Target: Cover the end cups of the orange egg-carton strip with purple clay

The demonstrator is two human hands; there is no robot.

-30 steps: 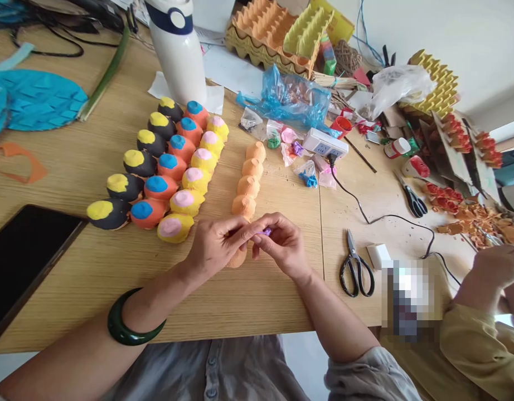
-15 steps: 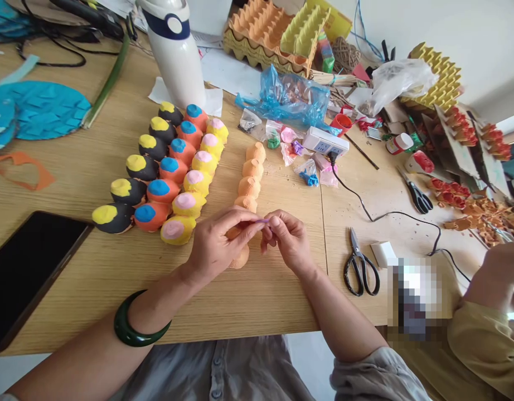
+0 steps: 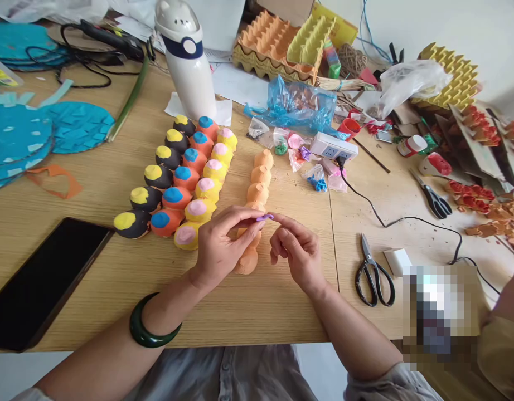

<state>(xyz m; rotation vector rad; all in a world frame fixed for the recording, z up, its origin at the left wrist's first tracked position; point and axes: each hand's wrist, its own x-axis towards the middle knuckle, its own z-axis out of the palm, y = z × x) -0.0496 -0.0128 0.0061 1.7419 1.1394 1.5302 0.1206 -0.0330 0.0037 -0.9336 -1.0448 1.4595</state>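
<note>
My left hand (image 3: 221, 245) is closed, pinching a small flat piece of purple modelling clay (image 3: 264, 217) between thumb and fingertips. Stretched out from my right hand (image 3: 301, 253), the index finger touches the clay's right end; the other fingers curl loosely and hold nothing. Beneath both hands lies a strip of peach egg-carton cups (image 3: 257, 193), its middle partly covered by my left hand. To the left stand three painted cup strips: a black strip with yellow tops (image 3: 158, 176), an orange one with blue tops (image 3: 185, 178), and a yellow one with pink tops (image 3: 208, 188).
A phone (image 3: 48, 278) lies at left, below blue paper shapes (image 3: 79, 125). A white bottle (image 3: 190, 78) stands behind the strips. Small clay bags (image 3: 315, 177) lie by a power strip (image 3: 334, 146). Scissors (image 3: 374, 273) rest at right, near a co-worker's sleeve (image 3: 502, 351).
My right thumb has come off the purple clay, and the index finger now points out against it. My left hand keeps its pinch. The whole view has shifted slightly.
</note>
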